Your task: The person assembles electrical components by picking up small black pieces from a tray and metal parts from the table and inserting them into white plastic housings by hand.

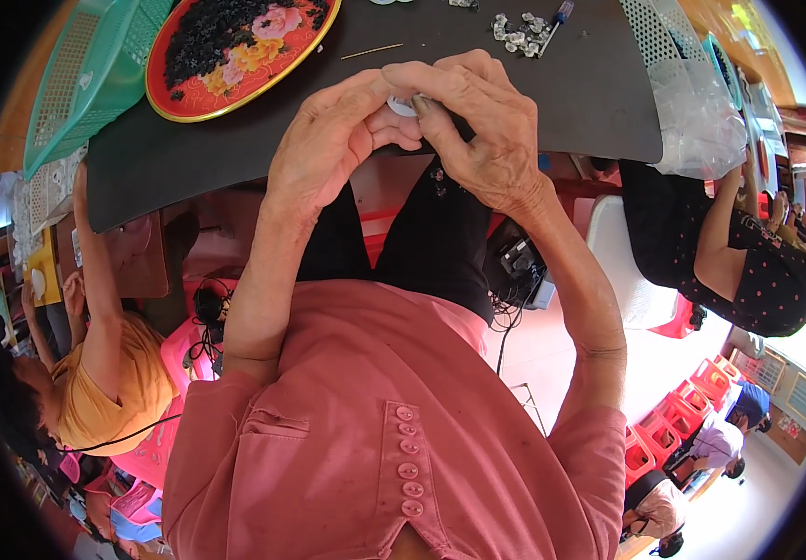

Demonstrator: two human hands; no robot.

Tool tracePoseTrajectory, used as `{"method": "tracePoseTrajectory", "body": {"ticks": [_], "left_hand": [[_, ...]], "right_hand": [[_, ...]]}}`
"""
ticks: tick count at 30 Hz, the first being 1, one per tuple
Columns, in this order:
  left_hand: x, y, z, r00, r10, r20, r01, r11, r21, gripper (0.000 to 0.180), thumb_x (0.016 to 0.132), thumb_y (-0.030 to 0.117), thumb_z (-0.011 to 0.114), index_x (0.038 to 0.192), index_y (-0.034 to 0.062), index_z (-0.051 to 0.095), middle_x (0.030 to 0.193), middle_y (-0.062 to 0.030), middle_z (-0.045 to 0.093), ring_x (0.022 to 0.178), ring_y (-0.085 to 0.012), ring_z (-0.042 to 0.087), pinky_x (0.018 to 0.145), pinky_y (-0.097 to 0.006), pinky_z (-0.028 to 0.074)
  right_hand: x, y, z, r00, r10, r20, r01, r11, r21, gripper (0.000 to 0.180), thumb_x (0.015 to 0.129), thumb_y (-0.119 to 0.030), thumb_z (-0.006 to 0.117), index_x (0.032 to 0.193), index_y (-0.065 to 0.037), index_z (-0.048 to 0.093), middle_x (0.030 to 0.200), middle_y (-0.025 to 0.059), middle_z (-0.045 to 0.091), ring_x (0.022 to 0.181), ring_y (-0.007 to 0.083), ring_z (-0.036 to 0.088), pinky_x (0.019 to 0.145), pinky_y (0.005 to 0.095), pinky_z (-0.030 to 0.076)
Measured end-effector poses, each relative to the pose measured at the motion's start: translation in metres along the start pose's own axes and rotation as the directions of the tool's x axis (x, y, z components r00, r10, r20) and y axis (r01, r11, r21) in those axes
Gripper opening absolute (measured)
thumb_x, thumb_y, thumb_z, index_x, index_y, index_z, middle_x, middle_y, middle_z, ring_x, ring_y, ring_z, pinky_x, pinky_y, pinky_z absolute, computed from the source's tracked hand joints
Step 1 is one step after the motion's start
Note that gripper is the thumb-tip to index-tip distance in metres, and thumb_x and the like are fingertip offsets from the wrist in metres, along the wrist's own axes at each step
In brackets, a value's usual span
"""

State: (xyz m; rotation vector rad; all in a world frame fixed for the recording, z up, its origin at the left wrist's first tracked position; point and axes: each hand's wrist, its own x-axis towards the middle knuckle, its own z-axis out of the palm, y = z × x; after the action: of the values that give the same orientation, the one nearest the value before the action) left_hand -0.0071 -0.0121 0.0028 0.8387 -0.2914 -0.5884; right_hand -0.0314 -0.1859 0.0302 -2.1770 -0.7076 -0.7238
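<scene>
White piece (404, 107), small and rounded, is held between both hands, over the near edge of the dark tabletop (599, 98), about midway between its near corners. It is partly covered by fingers, so its full shape cannot be told. The left hand (328, 131) is closed on it from the left, with the fingers curled beneath. By the right hand (487, 126) it is gripped from the other side, with the thumb laid against it.

Toward the left edge, a red tray (235, 103) with a gold rim and painted flowers is set, and a heap of small black pieces (207, 47) is carried on it. Beyond the tray, a green basket (95, 79) is placed along the left edge. Between the tray and the hands' far side, a thin stick (372, 51) is laid flat. Farther right, clear pieces (518, 39) are scattered near a blue-handled tool (562, 13). At the right edge, a clear plastic bag (699, 126) is seen, partly hung past the near right corner, with a white basket (650, 33) placed beyond it.
</scene>
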Motion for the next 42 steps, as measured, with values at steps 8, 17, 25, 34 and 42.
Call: {"method": "tracePoseTrajectory", "body": {"ticks": [8, 17, 25, 34, 42], "left_hand": [[-0.001, -0.001, 0.001, 1.0, 0.01, 0.02, -0.01, 1.0, 0.007, 0.031, 0.098, 0.014, 0.04, 0.116, -0.0089, 0.051, 0.101, -0.012, 0.06, 0.085, -0.0179, 0.062, 0.077, -0.031, 0.051], [-0.002, -0.007, 0.017, 0.973, 0.131, -0.191, -0.111, 0.988, 0.109, 0.033, 0.098, 0.015, 0.042, 0.12, -0.0071, 0.052, 0.103, -0.0122, 0.061, 0.085, -0.0179, 0.062, 0.077, -0.03, 0.051], [-0.002, -0.01, 0.015, 0.975, 0.119, -0.189, -0.102, 0.99, 0.097, 0.032, 0.098, 0.013, 0.042, 0.12, -0.0075, 0.052, 0.104, -0.0126, 0.062, 0.084, -0.0179, 0.063, 0.077, -0.031, 0.052], [-0.002, -0.01, 0.02, 0.965, 0.145, -0.218, -0.114, 0.982, 0.15, 0.032, 0.096, 0.01, 0.041, 0.12, -0.008, 0.052, 0.103, -0.013, 0.062, 0.084, -0.0175, 0.063, 0.079, -0.03, 0.052], [-0.003, -0.008, 0.016, 0.977, 0.1, -0.189, -0.075, 0.988, 0.138, 0.031, 0.096, 0.009, 0.04, 0.119, -0.0086, 0.051, 0.101, -0.0133, 0.062, 0.083, -0.0186, 0.063, 0.078, -0.032, 0.052]], "right_hand": [[-0.001, 0.005, 0.002, 0.989, -0.145, -0.007, 0.143, 0.984, -0.106, 0.036, 0.068, 0.002, 0.067, 0.102, -0.012, 0.067, 0.076, -0.0005, 0.063, 0.074, 0.0169, 0.056, 0.069, 0.0284, 0.041], [-0.009, -0.004, 0.011, 0.994, -0.054, -0.092, 0.038, 0.984, -0.173, 0.038, 0.073, 0.002, 0.064, 0.109, -0.01, 0.064, 0.083, -0.0009, 0.066, 0.073, 0.0158, 0.057, 0.07, 0.0279, 0.041], [-0.013, -0.002, 0.014, 0.976, 0.211, -0.056, -0.208, 0.977, 0.054, 0.039, 0.076, -0.007, 0.065, 0.114, -0.009, 0.059, 0.085, -0.0027, 0.066, 0.076, 0.0159, 0.056, 0.072, 0.0303, 0.038], [-0.013, -0.005, 0.012, 0.999, 0.009, -0.046, -0.018, 0.981, -0.193, 0.035, 0.077, -0.008, 0.064, 0.112, -0.008, 0.06, 0.088, -0.001, 0.066, 0.077, 0.0169, 0.058, 0.072, 0.0306, 0.038], [-0.016, -0.009, 0.008, 0.9, 0.435, 0.018, -0.406, 0.824, 0.396, 0.033, 0.087, 0.003, 0.05, 0.118, -0.005, 0.057, 0.095, 0.0047, 0.066, 0.081, 0.0129, 0.059, 0.076, 0.0248, 0.047]]}}
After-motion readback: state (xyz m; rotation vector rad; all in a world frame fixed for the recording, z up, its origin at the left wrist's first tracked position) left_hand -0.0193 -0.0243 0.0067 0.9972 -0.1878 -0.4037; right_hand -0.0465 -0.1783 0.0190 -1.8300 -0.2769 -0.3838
